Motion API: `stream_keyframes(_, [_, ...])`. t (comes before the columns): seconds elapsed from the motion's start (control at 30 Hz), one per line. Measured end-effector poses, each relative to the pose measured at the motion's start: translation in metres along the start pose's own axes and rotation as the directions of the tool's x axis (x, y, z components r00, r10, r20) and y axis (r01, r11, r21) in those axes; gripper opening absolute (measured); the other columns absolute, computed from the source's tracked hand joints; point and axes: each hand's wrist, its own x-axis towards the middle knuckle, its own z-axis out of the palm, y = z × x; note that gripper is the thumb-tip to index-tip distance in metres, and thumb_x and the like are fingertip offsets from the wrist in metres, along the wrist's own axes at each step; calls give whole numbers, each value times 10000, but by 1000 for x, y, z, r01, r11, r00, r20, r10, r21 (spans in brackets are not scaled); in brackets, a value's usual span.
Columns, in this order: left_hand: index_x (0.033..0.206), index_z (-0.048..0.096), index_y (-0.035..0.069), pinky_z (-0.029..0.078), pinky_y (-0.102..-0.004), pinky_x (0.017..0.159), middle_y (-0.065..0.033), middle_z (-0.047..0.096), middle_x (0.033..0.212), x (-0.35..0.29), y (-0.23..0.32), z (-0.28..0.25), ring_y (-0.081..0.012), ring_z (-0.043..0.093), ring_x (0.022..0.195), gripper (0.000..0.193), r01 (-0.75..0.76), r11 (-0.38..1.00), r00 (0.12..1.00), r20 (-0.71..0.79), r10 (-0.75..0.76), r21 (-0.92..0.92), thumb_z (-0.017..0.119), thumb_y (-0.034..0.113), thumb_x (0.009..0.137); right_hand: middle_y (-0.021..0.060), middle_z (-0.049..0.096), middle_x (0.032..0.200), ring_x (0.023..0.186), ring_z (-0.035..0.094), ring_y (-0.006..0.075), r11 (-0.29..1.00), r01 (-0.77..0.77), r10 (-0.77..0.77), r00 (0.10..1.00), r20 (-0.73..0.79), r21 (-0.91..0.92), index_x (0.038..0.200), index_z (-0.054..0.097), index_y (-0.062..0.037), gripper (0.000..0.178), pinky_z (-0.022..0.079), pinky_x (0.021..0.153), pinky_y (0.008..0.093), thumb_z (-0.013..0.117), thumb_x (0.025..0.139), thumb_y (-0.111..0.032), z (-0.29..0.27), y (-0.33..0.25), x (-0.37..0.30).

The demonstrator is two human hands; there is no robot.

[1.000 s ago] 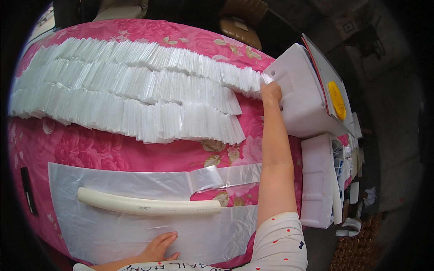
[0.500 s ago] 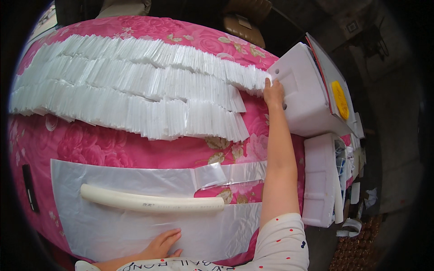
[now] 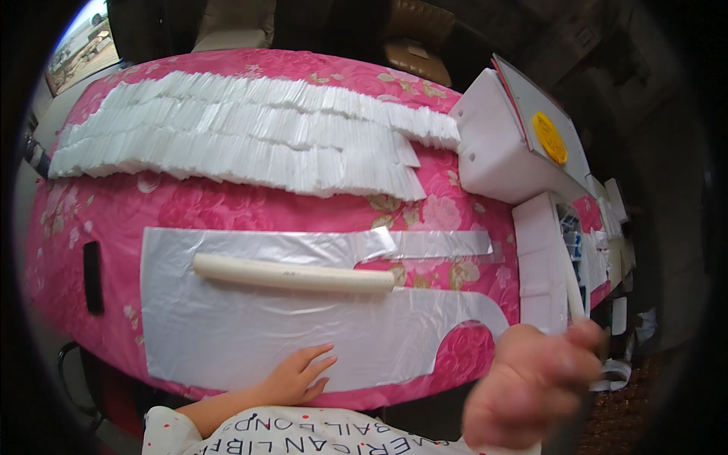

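Note:
A translucent plastic bag with long handle strips (image 3: 250,326) is spread flat near the table's front edge. My left hand (image 3: 302,373) rests on its lower part, fingers stretched out and holding nothing. Across the upper part of the bag lies a cream plastic pipe (image 3: 296,277), slightly bowed in this view. My right hand (image 3: 527,387) is raised at the lower right, off the table and close to the camera. Motion smears its curled-looking fingers, so whether it holds anything is unclear. Behind the bag, folded white plastic packets (image 3: 227,140) stand packed in three long rows.
A white foam box (image 3: 493,136) with a yellow disc (image 3: 550,138) on its side stands at the far right. Nearer is a second white foam box (image 3: 537,265) with assorted items. A black bar-shaped object (image 3: 92,277) lies left on the pink floral tablecloth (image 3: 205,201).
My right hand has left the far end of the packet row and come back toward me, to the lower right. My left hand still lies on the bag. The whole view has shifted.

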Motion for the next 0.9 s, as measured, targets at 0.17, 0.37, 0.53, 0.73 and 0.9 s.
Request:
stream_keyframes(0.17, [1201, 473, 26, 445, -394, 877, -209, 449, 1256, -23, 19, 0, -350, 505, 1065, 518, -55, 997, 997, 54, 52, 51, 658, 68, 720, 58, 592, 1083, 1047, 530, 233, 942, 220, -165, 961, 220, -255, 1001, 623, -153, 233, 421, 871, 394, 628, 780, -225, -90, -69, 15])
stream_keyframes(0.37, [1231, 459, 32, 439, -395, 880, -195, 410, 1307, -56, 26, -10, -342, 495, 1079, 532, 8, 995, 1000, 8, -8, 97, 638, 65, 731, 44, 623, 1020, 1028, 535, 224, 976, 119, -100, 989, 110, -182, 945, 629, -166, 193, 423, 858, 393, 643, 760, -219, -91, -95, 8])
stream_keyframes(0.53, [1228, 459, 28, 433, -402, 890, -194, 399, 1317, -76, 24, -11, -349, 490, 1087, 546, 69, 983, 998, -3, -69, 171, 642, 71, 715, 124, 522, 1203, 1133, 477, 272, 895, -267, 226, 962, 152, 356, 1144, 556, -82, 454, 400, 934, 384, 681, 740, -248, 81, -63, -21])
stream_keyframes(0.73, [1235, 437, 12, 411, -418, 915, -212, 339, 1355, -68, 15, -15, -375, 459, 1117, 572, 21, 969, 997, 72, -40, 245, 643, 73, 705, 156, 547, 1133, 1078, 492, 320, 824, -549, 472, 804, 363, 144, 1208, 503, -60, 540, 402, 905, 419, 688, 724, -211, 240, -16, -116])
stream_keyframes(0.9, [1303, 351, 10, 315, -444, 1013, -240, 249, 1403, -53, 5, -20, -412, 332, 1237, 680, 134, 953, 989, 29, -148, 271, 669, 92, 707, 160, 578, 962, 927, 537, 316, 740, -659, 492, 667, 560, 135, 1162, 516, -17, 533, 445, 802, 401, 694, 703, -222, 225, -38, -120])
